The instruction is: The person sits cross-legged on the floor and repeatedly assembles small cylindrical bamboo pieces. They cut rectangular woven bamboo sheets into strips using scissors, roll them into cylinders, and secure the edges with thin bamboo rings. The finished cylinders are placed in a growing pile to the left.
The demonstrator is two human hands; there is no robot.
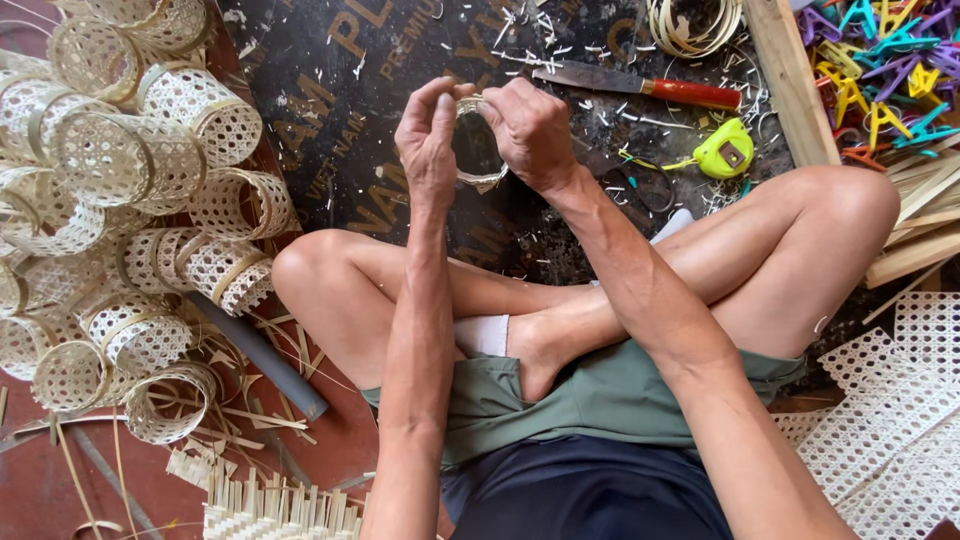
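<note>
Both hands up at top centre of the frame, gripping one small bamboo strip ring (478, 148). Left hand (428, 140) pinches its left edge between thumb and fingers; right hand (532, 130) clamps the right edge, fingers curled over the top. The ring is a thin pale hoop bent round, open in the middle, with the dark mat (330, 110) showing through. It is held above the mat, off the floor. Finished woven cylinders (130, 200) piled at left. Red-handled knife (640, 86) and yellow tape measure (727, 150) at upper right. Coloured clips (880, 60) in the top right corner.
</note>
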